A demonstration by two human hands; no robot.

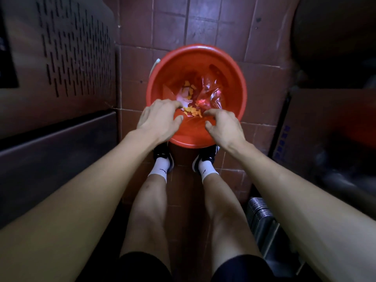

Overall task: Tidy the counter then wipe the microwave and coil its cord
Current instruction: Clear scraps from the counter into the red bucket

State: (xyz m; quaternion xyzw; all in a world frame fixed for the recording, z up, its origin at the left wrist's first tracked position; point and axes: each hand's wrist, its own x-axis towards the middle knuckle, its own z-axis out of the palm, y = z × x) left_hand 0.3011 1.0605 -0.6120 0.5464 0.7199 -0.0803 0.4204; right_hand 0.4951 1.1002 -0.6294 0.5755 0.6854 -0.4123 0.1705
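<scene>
Because scraps are being dropped as rubbish, both hands are held over the near rim of a red bucket (196, 58) that stands on the tiled floor (203, 23) just ahead of the person's shoes. The left hand (157, 119) is curled with its fingertips bent down into the bucket mouth, and the right hand (223, 127) is curled the same way beside it. Whether anything is pinched in either hand cannot be told, since the fingertips are turned away from view. Orange scraps (192, 112) and a crumpled clear plastic bag (209, 92) lie at the bottom, so the counter-tidying step is judged to be under way.

Neither the counter nor the cord can be made out. A dark perforated metal panel (71, 58) is seen at the left; it may be the side of the microwave, though this is not certain. Open room is narrow: the bucket is hemmed by that panel on the left and by a cardboard box (325, 129) on the right, with clear floor only beyond the far rim. Upward withdrawal is judged the freest path.
</scene>
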